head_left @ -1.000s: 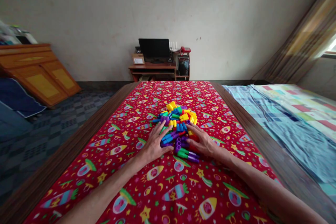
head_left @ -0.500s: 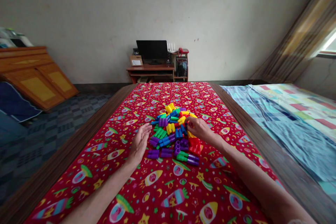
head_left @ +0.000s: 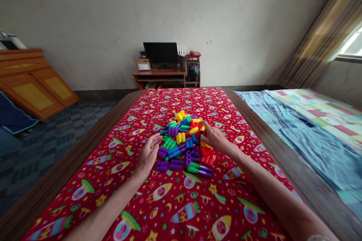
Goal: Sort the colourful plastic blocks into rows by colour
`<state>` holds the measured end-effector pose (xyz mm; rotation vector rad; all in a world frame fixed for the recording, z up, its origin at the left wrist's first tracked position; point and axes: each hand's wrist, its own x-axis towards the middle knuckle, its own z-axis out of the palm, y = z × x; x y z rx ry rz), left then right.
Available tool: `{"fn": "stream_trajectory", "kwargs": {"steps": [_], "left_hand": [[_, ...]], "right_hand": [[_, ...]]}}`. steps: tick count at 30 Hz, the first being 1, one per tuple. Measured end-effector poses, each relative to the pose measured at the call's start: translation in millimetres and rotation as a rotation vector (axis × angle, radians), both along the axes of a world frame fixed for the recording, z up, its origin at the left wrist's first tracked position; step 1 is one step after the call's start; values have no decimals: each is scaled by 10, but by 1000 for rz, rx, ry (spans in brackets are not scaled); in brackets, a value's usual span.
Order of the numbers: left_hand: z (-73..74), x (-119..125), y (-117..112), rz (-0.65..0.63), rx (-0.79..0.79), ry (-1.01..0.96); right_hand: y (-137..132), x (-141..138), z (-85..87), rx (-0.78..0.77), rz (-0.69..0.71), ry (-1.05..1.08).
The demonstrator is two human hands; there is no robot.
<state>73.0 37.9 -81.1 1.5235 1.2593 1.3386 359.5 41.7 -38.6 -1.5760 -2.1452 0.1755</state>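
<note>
looks like hand-picking through plastic building blocks (head_left: 181, 138) heaped between the grips: left hand (head_left: 148, 153) loosely open, empty; right hand (head_left: 213, 136) curled in, can't tell if it has one; next move wants a firm fingertip pinch.

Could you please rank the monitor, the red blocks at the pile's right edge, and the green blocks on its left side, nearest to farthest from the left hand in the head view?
1. Green blocks: just right of the left hand.
2. Red blocks: across the pile.
3. Monitor: on the desk, far back.
</note>
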Motion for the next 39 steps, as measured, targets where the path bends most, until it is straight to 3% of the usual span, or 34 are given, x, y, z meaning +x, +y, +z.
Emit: {"fn": "stream_trajectory", "kwargs": {"steps": [4, 7, 10, 13, 17, 20, 26, 32, 36, 39], "left_hand": [[-4, 11, 8, -1, -10, -52], [-1, 13, 8, 1, -8, -73], [2, 7, 10, -2, -3, -72], [-11, -7, 24, -10, 0, -61], [-52, -25, 53, -7, 6, -38], [-84, -34, 72, 3, 9, -27], [-96, -44, 90, 2, 8, -22], [-38, -35, 52, -5, 1, 8], [-26, -32, 36, -3, -4, 13], [-33, -33, 35, -5, -3, 22]], "right_hand": [[70, 133, 47, -86, 95, 140], [155, 289, 73, -161, 102, 482], [262, 486, 65, -124, 40, 838], [420, 686, -10, -7, -112, 972], [739, 874, -181, 73, -371, 777], [976, 943, -277, 70, -462, 642], [1205, 1002, -305, 47, -505, 433], [1243, 996, -255, 40, -543, 263], [1258, 916, -246, 72, -644, 207], [1295, 836, -243, 89, -584, 74]]}}
